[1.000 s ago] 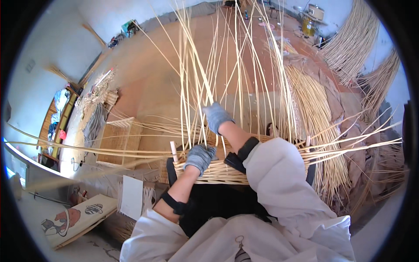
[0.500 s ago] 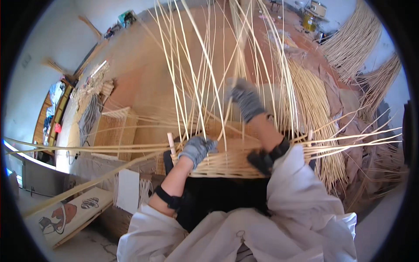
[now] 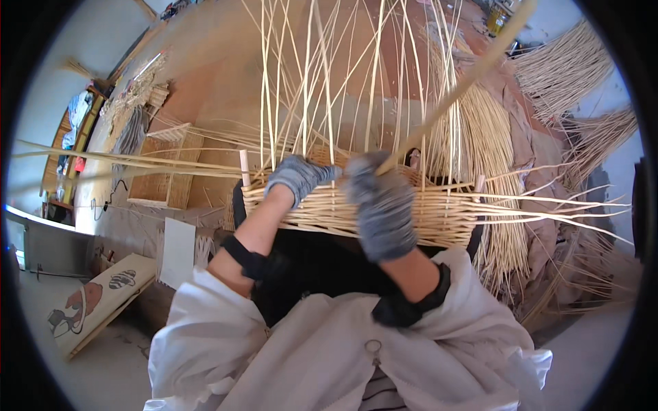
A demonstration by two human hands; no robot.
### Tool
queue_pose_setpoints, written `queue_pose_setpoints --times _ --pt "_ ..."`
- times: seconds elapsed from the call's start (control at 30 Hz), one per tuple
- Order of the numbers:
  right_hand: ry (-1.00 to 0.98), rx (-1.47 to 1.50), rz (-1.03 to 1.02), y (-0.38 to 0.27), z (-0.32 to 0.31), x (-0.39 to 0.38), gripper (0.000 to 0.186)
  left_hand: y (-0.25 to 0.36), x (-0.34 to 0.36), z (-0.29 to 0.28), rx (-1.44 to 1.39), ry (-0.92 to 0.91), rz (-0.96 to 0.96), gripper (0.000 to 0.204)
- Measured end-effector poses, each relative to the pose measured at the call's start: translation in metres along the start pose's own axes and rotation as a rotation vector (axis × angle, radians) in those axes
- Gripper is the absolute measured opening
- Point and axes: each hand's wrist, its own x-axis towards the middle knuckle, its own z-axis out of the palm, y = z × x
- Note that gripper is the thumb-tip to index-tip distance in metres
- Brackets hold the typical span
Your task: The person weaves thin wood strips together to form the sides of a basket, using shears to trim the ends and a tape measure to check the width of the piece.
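Note:
A half-woven wicker basket [image 3: 308,218] stands before me, pale willow stakes rising from its wall. My left hand [image 3: 301,179], in a grey knit glove, is closed on the woven edge at the left; its fingertips lie at an upright stake [image 3: 332,130]. Just right of it, my gloved right hand [image 3: 384,209] is closed and smeared by motion. From its grip a thick willow rod [image 3: 456,92] slants up to the upper right, its far end blurred. Short wooden pegs [image 3: 244,168] stand at both ends of the basket wall.
Loose rod ends [image 3: 555,205] stick out far to the right, others [image 3: 171,168] to the left. A big bundle of willow rods [image 3: 490,157] lies at the right. Left are a wooden frame [image 3: 159,171], a painted board [image 3: 103,301] and a white panel [image 3: 177,250].
My right hand has come down and toward me from among the tall stakes, and the rod now slants to the upper right. The left hand stays at the basket's edge.

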Motion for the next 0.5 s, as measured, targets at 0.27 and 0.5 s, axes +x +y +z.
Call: queue_pose_setpoints --times 0.27,0.5 --pt "0.427 0.966 0.125 0.092 -0.090 -0.011 0.010 0.041 0.019 0.031 -0.070 -0.288 0.465 0.052" --pt "-0.145 -0.246 -0.247 0.012 -0.075 0.122 0.015 0.054 0.020 0.063 -0.052 -0.140 0.196 0.040"
